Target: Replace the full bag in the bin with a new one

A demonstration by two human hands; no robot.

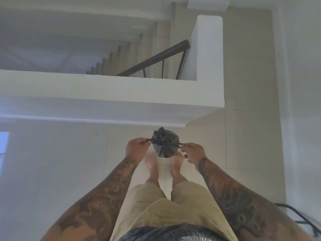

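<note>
Pale glossy tile floor [243, 136] beside white stairwell wall [121, 94]; crinkled dark plastic bag [165, 145], each hand's fingers, left hand [137, 147] and right hand [192, 152], pinching its drawstring ends.

A single head-worn wide-angle camera looked steeply down from above the person's hands [165, 150], close over the tiled floor [243, 145], facing the stairwell [132, 56] beyond.

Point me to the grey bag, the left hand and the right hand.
grey bag [165, 145]: head view, gathered top of the bag.
left hand [137, 147]: head view, back of the hand pinching a tie end.
right hand [192, 152]: head view, back of the hand pinching the other end.
</note>
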